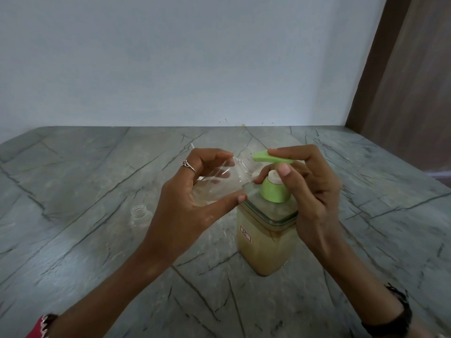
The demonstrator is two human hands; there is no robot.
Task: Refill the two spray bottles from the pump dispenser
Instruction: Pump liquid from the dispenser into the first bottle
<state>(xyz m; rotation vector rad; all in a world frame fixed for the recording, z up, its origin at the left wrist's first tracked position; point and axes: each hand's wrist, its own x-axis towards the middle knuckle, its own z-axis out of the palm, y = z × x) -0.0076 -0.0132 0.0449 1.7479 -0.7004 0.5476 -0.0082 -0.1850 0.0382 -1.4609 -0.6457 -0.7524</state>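
Observation:
A square clear pump dispenser [266,242] with yellowish liquid and a green pump head [271,158] stands on the grey marble counter [97,240]. My left hand [192,203] grips a clear uncapped spray bottle [227,179], tilted on its side with its mouth under the pump spout. A little liquid lies in the bottle's lower side. My right hand [310,191] curls around the pump head, fingers on top and thumb by the white stem. A second clear bottle [140,215] stands open on the counter to the left.
A thin white stick or tube [192,145] shows just behind my left hand. A pale blue wall closes the back of the counter, and a brown panel [402,81] rises at the right.

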